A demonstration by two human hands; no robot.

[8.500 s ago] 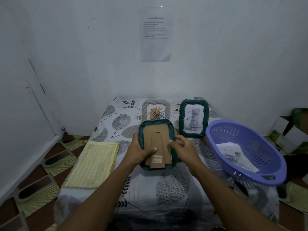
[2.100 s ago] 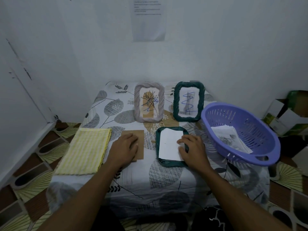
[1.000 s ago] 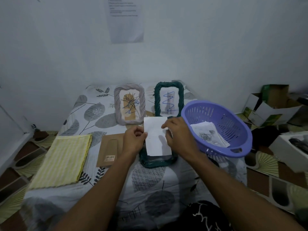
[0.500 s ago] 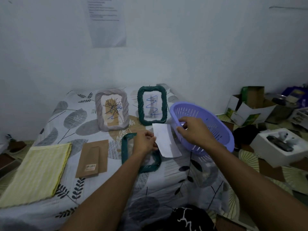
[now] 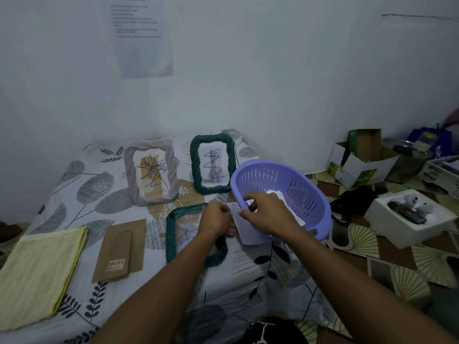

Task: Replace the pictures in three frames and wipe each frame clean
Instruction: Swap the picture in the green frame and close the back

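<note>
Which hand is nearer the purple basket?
Right. The right hand reaches over the near rim of the purple basket, fingers inside; the left hand sits just left of it, pinching the white sheet.

No legible text anywhere.

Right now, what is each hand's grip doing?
Left hand: pinches the white sheet by its edge.
Right hand: fingers curled over the purple basket rim; a grip cannot be told.
</note>
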